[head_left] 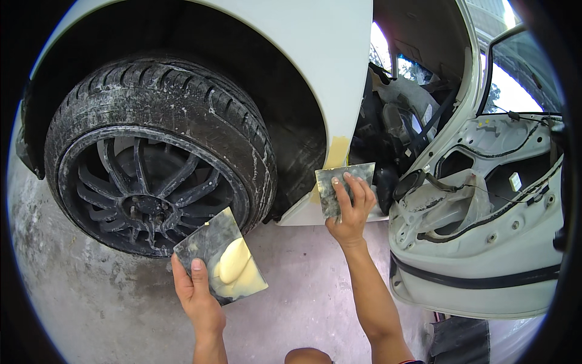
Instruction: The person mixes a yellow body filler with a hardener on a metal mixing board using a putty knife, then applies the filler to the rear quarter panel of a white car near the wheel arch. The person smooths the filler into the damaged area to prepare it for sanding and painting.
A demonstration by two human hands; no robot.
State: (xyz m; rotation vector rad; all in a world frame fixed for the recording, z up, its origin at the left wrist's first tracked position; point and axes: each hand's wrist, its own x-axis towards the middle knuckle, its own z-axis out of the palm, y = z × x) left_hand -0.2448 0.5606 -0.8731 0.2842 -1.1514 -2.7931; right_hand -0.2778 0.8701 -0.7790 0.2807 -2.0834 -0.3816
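Observation:
My left hand (200,295) grips a square dark board (209,238) by its lower left edge, thumb on top. A mound of pale yellow body filler (233,267) lies on the board's right half. Farther right, my right hand (353,209) presses its fingers on a grey, smudged flat spreader (330,194). The spreader lies against the white car's lower body panel, just behind the wheel arch. A yellow filler patch (337,150) shows on the fender (327,73) directly above the spreader. The spreader hides the panel beneath it.
A dirty black wheel (145,206) with a worn tyre (163,100) fills the left. On the right, a stripped car door (479,182) stands swung out, with wires and plastic sheeting showing. The cabin (418,115) holds loose parts. Beneath is a grey concrete floor (291,279).

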